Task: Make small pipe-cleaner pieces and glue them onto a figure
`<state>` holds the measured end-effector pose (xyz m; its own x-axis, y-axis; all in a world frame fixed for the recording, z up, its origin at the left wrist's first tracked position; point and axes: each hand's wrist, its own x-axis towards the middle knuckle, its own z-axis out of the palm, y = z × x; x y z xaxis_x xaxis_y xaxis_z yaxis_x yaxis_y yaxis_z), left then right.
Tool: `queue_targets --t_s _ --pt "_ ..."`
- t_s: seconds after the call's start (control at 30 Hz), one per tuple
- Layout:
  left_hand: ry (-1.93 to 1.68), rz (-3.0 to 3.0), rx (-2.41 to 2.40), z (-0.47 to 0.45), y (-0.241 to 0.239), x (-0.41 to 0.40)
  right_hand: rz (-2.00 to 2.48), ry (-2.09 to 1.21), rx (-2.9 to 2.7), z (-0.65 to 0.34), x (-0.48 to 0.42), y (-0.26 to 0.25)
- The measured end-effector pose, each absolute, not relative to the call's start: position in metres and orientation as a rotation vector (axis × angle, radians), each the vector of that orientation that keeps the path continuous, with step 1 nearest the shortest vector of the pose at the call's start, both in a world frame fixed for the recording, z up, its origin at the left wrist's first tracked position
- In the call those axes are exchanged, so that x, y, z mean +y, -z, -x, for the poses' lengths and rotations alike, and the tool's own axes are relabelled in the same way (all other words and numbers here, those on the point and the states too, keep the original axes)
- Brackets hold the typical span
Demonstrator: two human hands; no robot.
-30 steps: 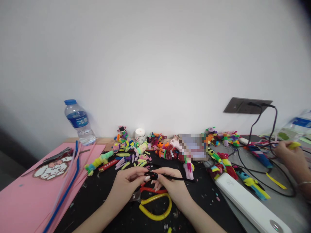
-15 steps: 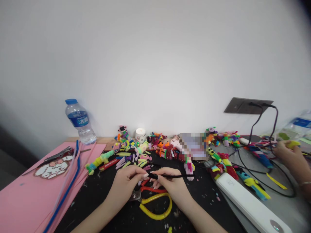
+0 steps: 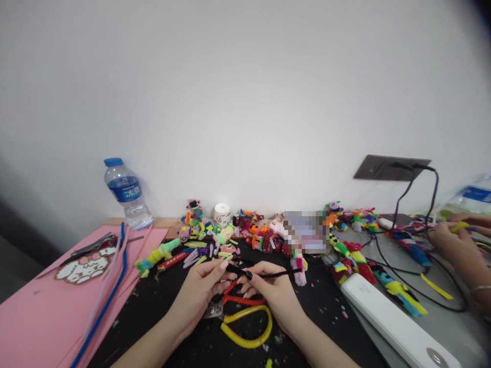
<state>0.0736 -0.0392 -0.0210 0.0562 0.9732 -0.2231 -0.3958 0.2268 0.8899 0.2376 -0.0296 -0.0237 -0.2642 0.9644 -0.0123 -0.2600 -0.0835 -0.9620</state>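
My left hand (image 3: pixel 202 286) and my right hand (image 3: pixel 270 287) meet over the black mat (image 3: pixel 153 306), both pinching a black pipe cleaner (image 3: pixel 268 275). Its free end runs right toward a pink and yellow scrap. The left fingers hold the coiled end near my right thumb. Directly under my hands lie scissors with red and yellow handles (image 3: pixel 245 327).
Pink foam sheets (image 3: pixel 46 317) with blue and pink pipe cleaners and pliers lie left. A water bottle (image 3: pixel 126 193) stands behind them. Colourful pipe-cleaner figures (image 3: pixel 230 235) crowd the back. A white flat device (image 3: pixel 391 322), black cables (image 3: pixel 406 204) and another person's hands (image 3: pixel 456 245) are right.
My hands have lifted a little and shifted slightly back, twisting the black pipe cleaner. The other person's second hand has come into view at the right.
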Motion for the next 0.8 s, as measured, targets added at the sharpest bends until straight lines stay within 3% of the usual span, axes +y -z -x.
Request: queue_targets --t_s 0.23,0.8 --pt "-1.162 -0.757 1.068 -0.0741 0.0232 -0.0396 0.989 -1.47 -1.467 -0.2381 -0.0296 0.0277" --pt "-1.128 -0.715 0.9 -0.0794 0.0266 -0.0422 0.958 -1.393 -1.615 -0.239 -0.0354 0.0277"
